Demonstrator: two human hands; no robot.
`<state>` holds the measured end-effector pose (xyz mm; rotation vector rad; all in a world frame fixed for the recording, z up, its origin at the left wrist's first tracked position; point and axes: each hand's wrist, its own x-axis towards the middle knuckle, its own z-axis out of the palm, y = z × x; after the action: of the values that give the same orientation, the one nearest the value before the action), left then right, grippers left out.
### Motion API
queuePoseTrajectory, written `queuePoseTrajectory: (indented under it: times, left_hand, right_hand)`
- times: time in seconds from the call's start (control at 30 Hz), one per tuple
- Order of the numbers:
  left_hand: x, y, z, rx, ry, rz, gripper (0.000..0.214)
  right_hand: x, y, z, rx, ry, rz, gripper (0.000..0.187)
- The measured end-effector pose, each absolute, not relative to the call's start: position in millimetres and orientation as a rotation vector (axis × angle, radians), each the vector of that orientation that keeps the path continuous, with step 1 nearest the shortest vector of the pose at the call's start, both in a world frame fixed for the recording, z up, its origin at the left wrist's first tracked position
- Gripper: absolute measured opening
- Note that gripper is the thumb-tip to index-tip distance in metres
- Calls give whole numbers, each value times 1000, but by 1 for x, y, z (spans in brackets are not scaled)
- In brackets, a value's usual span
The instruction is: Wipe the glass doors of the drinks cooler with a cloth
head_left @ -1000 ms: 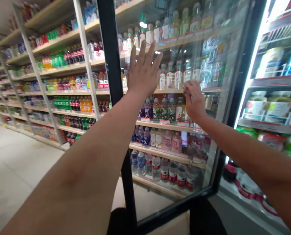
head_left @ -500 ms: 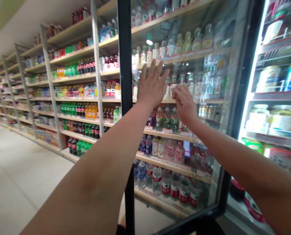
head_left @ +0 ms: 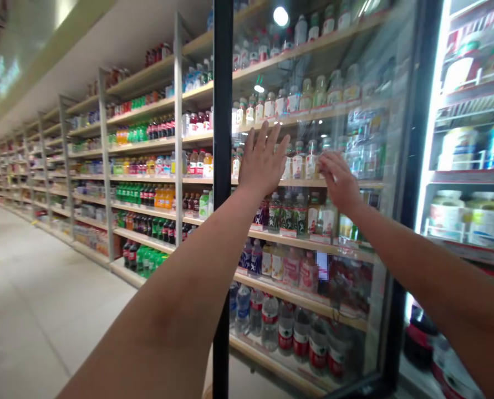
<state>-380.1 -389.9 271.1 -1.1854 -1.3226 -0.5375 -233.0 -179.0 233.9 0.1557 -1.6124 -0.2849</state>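
Observation:
A glass cooler door with a black frame (head_left: 223,111) stands swung out in front of me. My left hand (head_left: 263,160) lies on the pane with its fingers spread, holding nothing. To the right of it, my right hand (head_left: 341,180) is at the same pane with its fingers bent and drawn together. Whatever may be between those fingertips is too small to make out. Through the glass, behind both hands, show shelved drink bottles (head_left: 299,160).
The lit cooler interior (head_left: 475,177) with bottles and cans on racks is at the right. Long drink shelves (head_left: 142,177) run away to the left beside a pale tiled floor (head_left: 18,316). Large water bottles (head_left: 300,332) stand on the lowest shelf behind the door.
My right hand has moved a little to the right over the glass, away from my left hand. The left hand keeps its place on the pane. The view has tilted up slightly.

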Motion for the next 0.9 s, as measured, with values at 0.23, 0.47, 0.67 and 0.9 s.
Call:
queuePoseTrajectory:
  times: [0.23, 0.47, 0.67, 0.9]
  left_hand:
    - [-378, -392, 270, -1183, -1325, -515, 63]
    - [-373, -394, 271, -1174, -1384, -500, 60]
    - [-373, -393, 271, -1162, -1391, -484, 64]
    - [-374, -392, 270, -1150, -1396, -481, 68]
  right_hand:
    - [-231, -165, 279, -47, -1446, -129, 30]
    - [-231, -196, 163, 28, -1532, -213, 34]
    - [-218, -190, 76, 122, -1784, -275, 43]
    - [-227, -187, 152, 102, -1602, -208, 36]
